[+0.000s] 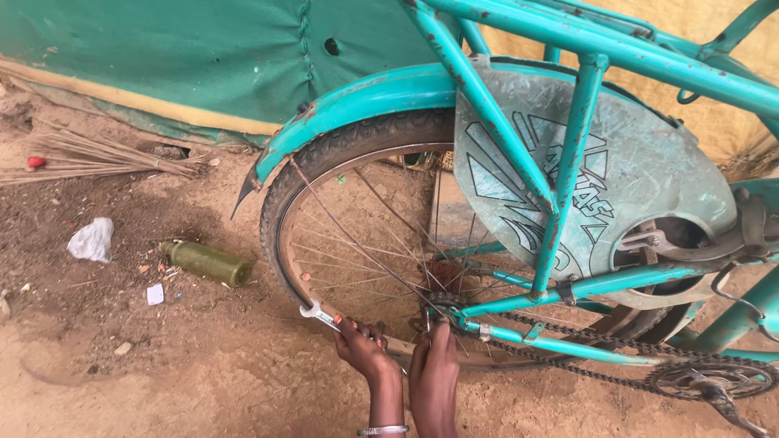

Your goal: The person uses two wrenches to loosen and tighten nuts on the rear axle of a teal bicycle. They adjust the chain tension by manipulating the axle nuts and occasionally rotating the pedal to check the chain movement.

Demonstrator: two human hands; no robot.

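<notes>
A teal bicycle stands on dirt, its rear wheel (286,212) in the middle of the view. My left hand (363,347), with a metal bangle on the wrist, grips a silver spanner (316,313) whose open end points up-left beside the tyre's lower rim. My right hand (433,369) is right next to it, fingers reaching up to the rear axle hub (444,305) where the frame stays meet. Whether those fingers pinch a nut is hidden. The chain (568,331) runs right from the hub to the chainring (707,378).
A teal mudguard (357,101) arches over the tyre and a worn chain cover (641,174) sits on the right. On the dirt to the left lie a green bottle (207,262), a crumpled white bag (92,240) and a straw broom (89,158). A green tarp (187,49) hangs behind.
</notes>
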